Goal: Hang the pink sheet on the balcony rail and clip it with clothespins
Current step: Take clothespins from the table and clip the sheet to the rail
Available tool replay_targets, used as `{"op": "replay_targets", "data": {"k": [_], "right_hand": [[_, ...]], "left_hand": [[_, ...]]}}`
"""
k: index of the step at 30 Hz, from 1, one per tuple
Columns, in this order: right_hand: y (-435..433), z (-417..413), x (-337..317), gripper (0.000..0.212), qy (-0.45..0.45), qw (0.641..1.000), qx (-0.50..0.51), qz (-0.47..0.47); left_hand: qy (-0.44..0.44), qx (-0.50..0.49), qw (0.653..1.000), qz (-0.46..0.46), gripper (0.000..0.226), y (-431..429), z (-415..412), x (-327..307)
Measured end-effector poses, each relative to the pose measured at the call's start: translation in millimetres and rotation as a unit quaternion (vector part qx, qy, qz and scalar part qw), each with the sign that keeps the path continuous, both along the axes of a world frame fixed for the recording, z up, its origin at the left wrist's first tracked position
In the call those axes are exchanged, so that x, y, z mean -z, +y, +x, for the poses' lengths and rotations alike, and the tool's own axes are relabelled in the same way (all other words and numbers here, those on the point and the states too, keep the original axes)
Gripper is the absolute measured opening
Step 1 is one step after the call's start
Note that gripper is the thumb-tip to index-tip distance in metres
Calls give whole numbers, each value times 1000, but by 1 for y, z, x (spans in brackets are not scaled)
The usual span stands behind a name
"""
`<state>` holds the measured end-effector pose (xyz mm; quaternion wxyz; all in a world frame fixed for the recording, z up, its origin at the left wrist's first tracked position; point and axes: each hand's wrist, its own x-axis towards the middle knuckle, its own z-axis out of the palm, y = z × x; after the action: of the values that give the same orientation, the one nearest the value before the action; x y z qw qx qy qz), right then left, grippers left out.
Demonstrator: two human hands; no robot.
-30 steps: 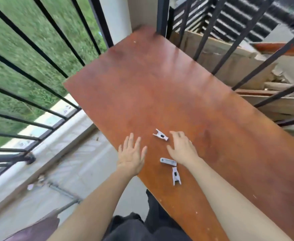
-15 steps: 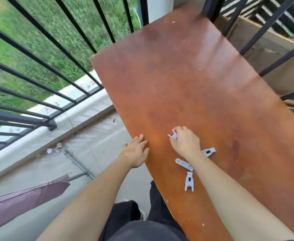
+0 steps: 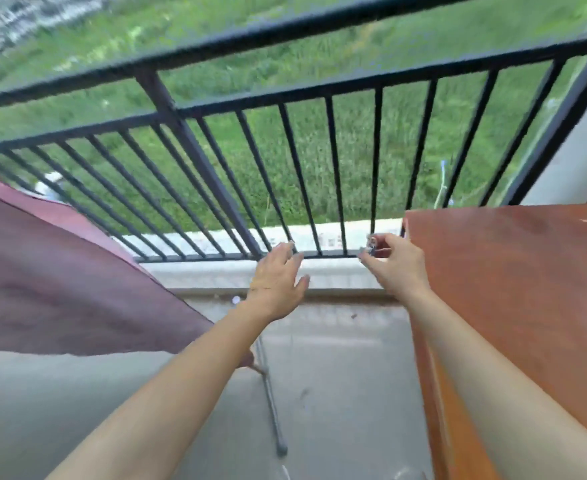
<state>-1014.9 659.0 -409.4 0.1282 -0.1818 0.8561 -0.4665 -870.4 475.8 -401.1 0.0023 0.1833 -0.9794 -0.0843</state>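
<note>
- 1 clothespin (image 3: 371, 245) looks pinched in the right hand (image 3: 397, 268), fingers curled narrow around it, just off the near corner of the brown table (image 3: 514, 292). It's blurry and small, so whether it's 1 pin or more is hard to call.
- Left hand (image 3: 278, 282) is empty, fingers spread wide, floating on the far side of the gap from the table, in front of the balcony rail (image 3: 285, 95).
- Pink sheet (image 3: 60, 271) is well away from the table, draped over the rail's left stretch with its lower edge trailing down toward the floor. No pin on it that the frame shows.
- Biggest risk, probably: the pin is held at fingertip level right by the bars. A fumble and it could go through the gaps and down to the grass.
- Sheet looks loose up there, so a gust or a careless tug from the free hand might slide it off before anything bites.
- Clipping 1-handed could bunch the fabric, so the pin grabs cloth but not the rail.
</note>
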Motion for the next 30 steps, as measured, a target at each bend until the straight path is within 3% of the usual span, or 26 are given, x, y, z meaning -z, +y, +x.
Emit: {"op": "replay_targets", "data": {"k": [3,6,10,13,15,17,20,27,30], "right_hand": [[-78,31,-43,38,2,996,-38,-83],[-148,64,-86,25,-40,980,-46,-188],[-220,105,-143,27,-74,955,-94,-271],[-248,134,-180,26,-93,934,-129,-319],[-255,149,-197,22,-97,921,-153,-344],[-257,162,-210,17,-97,913,-180,-353],[-258,175,-225,18,-91,904,-217,-357],[-260,192,-232,22,-43,898,-288,-331],[-262,197,-226,35,-11,900,-298,-317]], "left_hand": [[73,2,997,-35,56,-61,40,-56],[192,42,977,-83,50,-111,80,-128],[389,64,910,-126,35,-156,128,-223],[483,66,858,-162,32,-182,160,-272],[481,47,851,-204,35,-204,176,-290],[417,5,883,-214,44,-229,190,-293],[317,-45,934,-158,61,-266,212,-282],[353,-92,915,-171,41,-291,228,-273],[361,-112,910,-172,38,-299,237,-273]]}}
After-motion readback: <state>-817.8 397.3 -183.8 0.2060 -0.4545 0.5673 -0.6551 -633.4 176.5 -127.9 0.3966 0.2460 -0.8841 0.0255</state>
